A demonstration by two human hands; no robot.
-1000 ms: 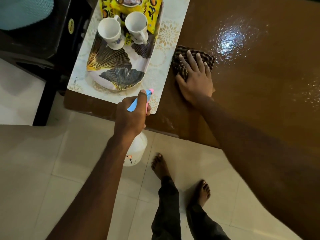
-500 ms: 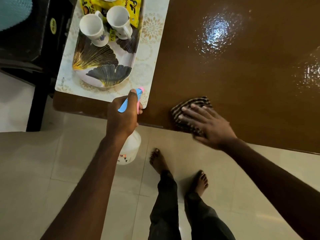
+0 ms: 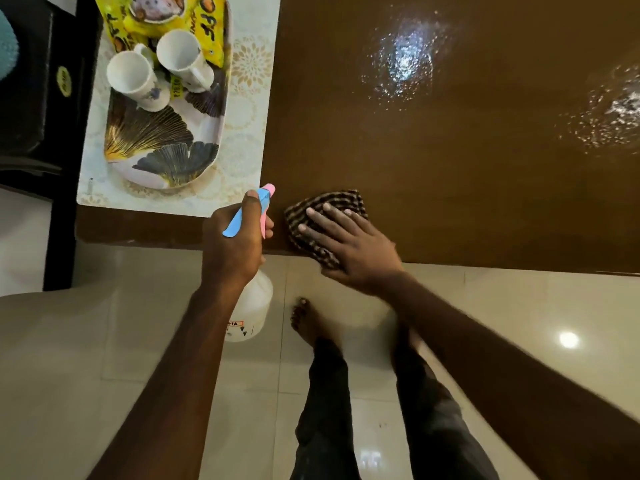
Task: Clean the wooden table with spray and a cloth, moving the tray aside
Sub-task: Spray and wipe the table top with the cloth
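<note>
Near side: left hand [image 3: 235, 244] clenched round the spray bottle [image 3: 251, 306], hanging just off the worktop [image 3: 450, 168] edge. The right hand [image 3: 349, 247] has its fingers [image 3: 334, 216] flat and spread, pressing the striped cloth [image 3: 322, 204] right beside it. Beyond the left fingers sits the tray [image 3: 166, 157]; farther right, probably wet patches [image 3: 405, 60] glisten.

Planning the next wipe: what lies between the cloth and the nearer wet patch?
Head view: only bare tabletop between the cloth and the wet patch.

Setting: a home, probably the dining area. Evidence: polished wooden bench [image 3: 450, 168]; patterned placemat [image 3: 250, 116] under a tray [image 3: 156, 147] holding two mugs [image 3: 130, 76] and a yellow snack packet [image 3: 204, 15]; glossy tiled floor [image 3: 69, 375]; a bare foot [image 3: 306, 320].
</note>
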